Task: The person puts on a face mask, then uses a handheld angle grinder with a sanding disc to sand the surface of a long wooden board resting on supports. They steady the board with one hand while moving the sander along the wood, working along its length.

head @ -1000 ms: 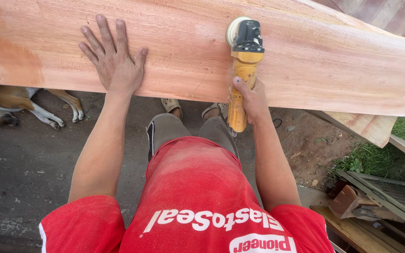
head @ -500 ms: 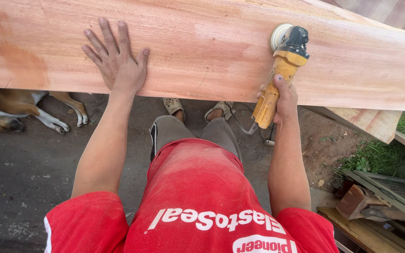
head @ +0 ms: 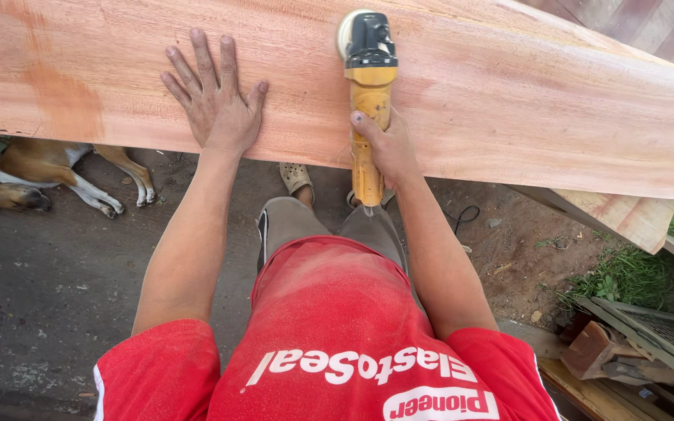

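Head view, right hand (head: 390, 148) gripping sander (head: 369, 86), plank (head: 509, 109)

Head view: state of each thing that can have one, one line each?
Wooden plank: lying flat, raised above the ground, pale sanded surface.
Sander: yellow and black, disc down on the plank, held by its handle.
Left hand: open, fingers spread, pressed flat on the plank.
Right hand: closed around the sander's handle.
Power cord: lying loose on the ground.
Dog: lying on the ground under the plank's left end.
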### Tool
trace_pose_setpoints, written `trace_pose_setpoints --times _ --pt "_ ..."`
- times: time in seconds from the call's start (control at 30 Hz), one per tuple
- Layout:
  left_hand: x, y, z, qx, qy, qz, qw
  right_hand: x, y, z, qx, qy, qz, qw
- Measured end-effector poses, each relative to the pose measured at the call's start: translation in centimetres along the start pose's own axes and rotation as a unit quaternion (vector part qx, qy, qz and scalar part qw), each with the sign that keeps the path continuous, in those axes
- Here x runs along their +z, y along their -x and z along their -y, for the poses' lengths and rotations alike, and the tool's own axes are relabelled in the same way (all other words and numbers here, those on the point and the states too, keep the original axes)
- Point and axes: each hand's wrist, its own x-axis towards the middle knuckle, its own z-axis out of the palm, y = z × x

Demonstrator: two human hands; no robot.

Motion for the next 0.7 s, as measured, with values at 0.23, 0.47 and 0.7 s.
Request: trace_pose_setpoints --times 0.23,0.47,0.7 --pt "0.3 -0.2 0.2 0.012 0.012 -0.019 1.0 -7.3 1.3 -0.2 0.023 -0.052 -0.072 0.996" --pt "0.1 -0.1 0.0 0.009 -0.006 -0.024 1.0 -5.5 0.4 1.2 0.006 -0.057 -0.035 0.998" --pt "-0.1 0.1 -0.8 -0.005 -0.014 -0.006 1.0 1.5 -1.5 3.1 -0.008 0.081 0.022 0.996"
